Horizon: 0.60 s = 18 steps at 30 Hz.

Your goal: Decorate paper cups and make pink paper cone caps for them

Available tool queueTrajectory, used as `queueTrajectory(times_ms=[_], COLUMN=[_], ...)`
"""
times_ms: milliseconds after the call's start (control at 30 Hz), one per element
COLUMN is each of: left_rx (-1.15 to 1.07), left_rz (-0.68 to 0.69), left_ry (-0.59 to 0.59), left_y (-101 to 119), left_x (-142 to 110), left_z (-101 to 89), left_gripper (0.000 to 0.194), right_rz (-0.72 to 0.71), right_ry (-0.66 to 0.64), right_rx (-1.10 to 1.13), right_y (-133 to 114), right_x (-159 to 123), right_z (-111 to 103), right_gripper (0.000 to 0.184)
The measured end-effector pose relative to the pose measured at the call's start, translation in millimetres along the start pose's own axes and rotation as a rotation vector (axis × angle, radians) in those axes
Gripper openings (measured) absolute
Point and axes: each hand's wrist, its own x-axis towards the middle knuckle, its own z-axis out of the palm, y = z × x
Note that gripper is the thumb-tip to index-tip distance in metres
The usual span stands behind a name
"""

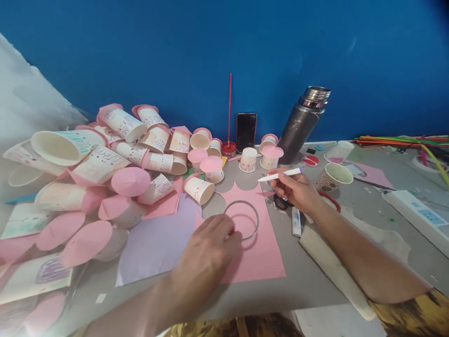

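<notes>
My left hand (213,250) is closed on the near left side of a thin grey ring (257,220), pinching its rim. The ring is over a sheet of pink paper (261,262) whose far edge has curved pieces cut out. To the right, my right hand (294,189) grips a white marker (280,175) with a purple end, its white end pointing left above the paper's far right corner. Beneath my right hand lie black-handled scissors (279,202), partly hidden. A lilac sheet (157,243) lies left of the pink one.
Many paper cups with pink paper tops (130,181) pile up on the left. At the back stand a phone (246,131), a red stick in a red base (229,149) and a dark flask (301,124). A power strip (417,215) and a patterned cup (335,177) are right.
</notes>
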Motion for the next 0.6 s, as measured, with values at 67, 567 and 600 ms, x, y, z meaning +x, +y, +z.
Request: queueTrajectory(times_ms=[67,567,600], left_rx=[0.058,-0.066,-0.094], left_rz=[0.086,-0.005,-0.012], left_ry=[-0.04,0.075,0.069], left_y=[-3,0,1], left_x=[23,17,16], left_z=[15.8,59.5,60.5], left_gripper=[0.024,0.026,0.026], right_rz=[-0.016,-0.4,-0.425], right_ry=[-0.007,-0.252,-0.264], right_rx=[-0.061,-1.011,-1.039], right_y=[1,16,16], right_x=[-2,-25,-26], right_z=[1,4,4], right_gripper=[0.055,0.032,0.033])
